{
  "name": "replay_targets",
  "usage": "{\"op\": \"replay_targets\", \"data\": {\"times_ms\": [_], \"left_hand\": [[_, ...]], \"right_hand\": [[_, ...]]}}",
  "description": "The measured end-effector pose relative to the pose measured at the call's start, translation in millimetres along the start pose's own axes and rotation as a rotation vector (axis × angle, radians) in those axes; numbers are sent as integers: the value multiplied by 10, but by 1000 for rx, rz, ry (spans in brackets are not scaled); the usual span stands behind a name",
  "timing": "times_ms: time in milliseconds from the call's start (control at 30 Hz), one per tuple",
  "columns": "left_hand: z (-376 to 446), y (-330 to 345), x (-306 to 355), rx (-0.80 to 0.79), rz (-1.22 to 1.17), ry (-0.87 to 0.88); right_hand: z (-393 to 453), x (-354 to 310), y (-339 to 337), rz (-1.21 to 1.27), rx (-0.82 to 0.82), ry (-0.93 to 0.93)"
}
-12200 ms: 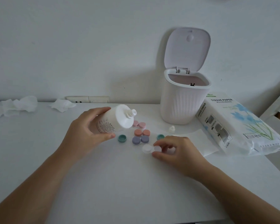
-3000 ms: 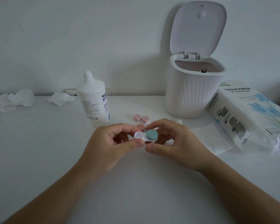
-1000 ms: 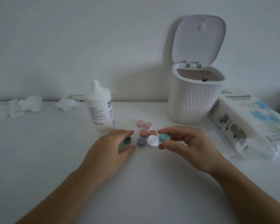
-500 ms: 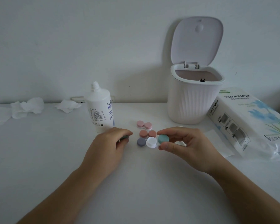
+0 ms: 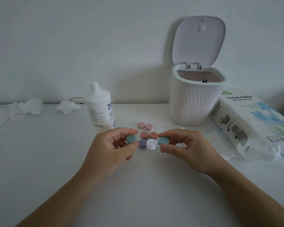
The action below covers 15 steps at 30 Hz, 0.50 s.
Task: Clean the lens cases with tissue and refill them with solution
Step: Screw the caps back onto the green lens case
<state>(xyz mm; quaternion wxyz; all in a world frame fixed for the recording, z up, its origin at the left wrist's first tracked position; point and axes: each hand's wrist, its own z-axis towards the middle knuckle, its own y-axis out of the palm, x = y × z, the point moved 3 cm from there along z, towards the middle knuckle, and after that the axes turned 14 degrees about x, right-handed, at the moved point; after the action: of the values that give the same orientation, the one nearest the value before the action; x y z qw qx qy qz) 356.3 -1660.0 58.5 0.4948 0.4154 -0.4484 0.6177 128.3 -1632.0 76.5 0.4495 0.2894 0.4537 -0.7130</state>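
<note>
Pinching 1 teal cap point(image 5: 131, 139) in left hand point(image 5: 112, 149), right hand point(image 5: 189, 149) gripping white lens case point(image 5: 152, 144) by its capped end, white table point(image 5: 56, 161) beneath, plain wall point(image 5: 72, 46) beyond both grips

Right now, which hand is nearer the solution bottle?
Left. The left hand, pinching a teal cap, sits just in front of the solution bottle. The right hand, holding the lens case, is farther off to the bottle's right.

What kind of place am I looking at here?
Probably a home desk or vanity table against a plain wall: a small lidded bin, a tissue paper pack and a lens solution bottle stand on the white tabletop.
</note>
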Motion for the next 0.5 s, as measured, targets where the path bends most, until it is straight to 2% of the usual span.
{"op": "replay_targets", "data": {"times_ms": [233,500], "left_hand": [[-40,10,23,-61,29,82],[-76,73,95,-102,167,298]], "right_hand": [[-6,42,25,-14,-8,6],[-18,59,69,-30,-32,17]]}}
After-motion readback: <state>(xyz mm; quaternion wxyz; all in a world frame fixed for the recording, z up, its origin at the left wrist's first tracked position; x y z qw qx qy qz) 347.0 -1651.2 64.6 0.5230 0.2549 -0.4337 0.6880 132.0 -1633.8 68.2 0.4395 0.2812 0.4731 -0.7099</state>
